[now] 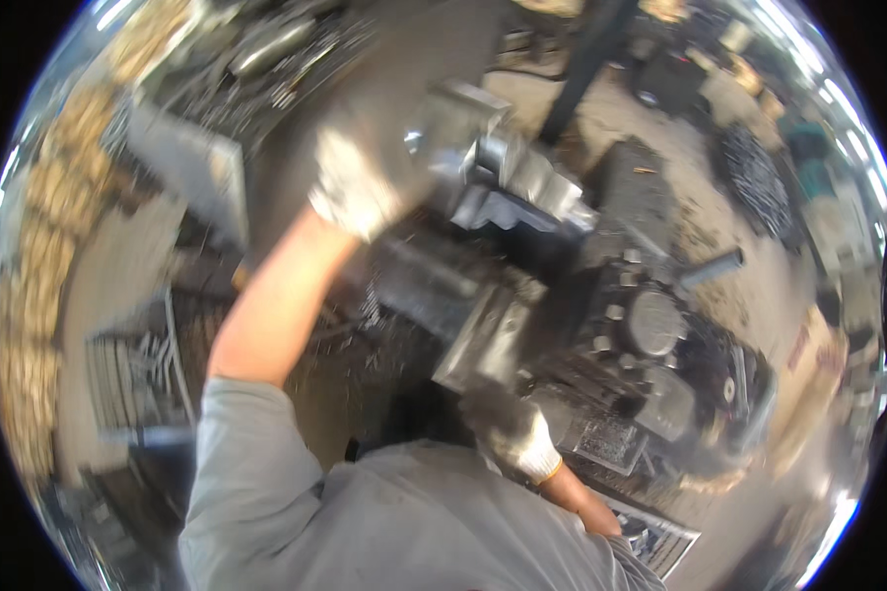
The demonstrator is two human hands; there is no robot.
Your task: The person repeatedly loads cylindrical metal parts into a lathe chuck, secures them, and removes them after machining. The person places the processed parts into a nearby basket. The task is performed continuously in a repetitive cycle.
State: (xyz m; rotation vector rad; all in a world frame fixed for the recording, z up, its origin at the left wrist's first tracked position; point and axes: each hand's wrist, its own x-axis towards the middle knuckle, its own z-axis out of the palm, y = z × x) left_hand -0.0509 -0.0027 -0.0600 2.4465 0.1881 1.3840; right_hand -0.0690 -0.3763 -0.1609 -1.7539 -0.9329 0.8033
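My left hand (353, 187), in a white work glove, reaches forward beside the shiny metal head (512, 182) of a greasy machine. Motion smears its fingers, so I cannot tell whether they grip anything. Lower down, close to my body, my right hand (511, 429) wears a white glove with dark, dirty fingers. It is at the near end of a bright metal slide (483, 340), and the blur hides whether it touches it. To the right of the slide is the machine's dark body (601, 345) with a round cap (655, 323) and several bolts.
A pale metal bin wall (182, 163) stands at the left, with a heap of dark metal parts (296, 59) beyond it. A wire basket (143, 369) holds metal pieces. Stacked tan sacks (44, 266) line the far left. A short bar (712, 268) juts from the machine.
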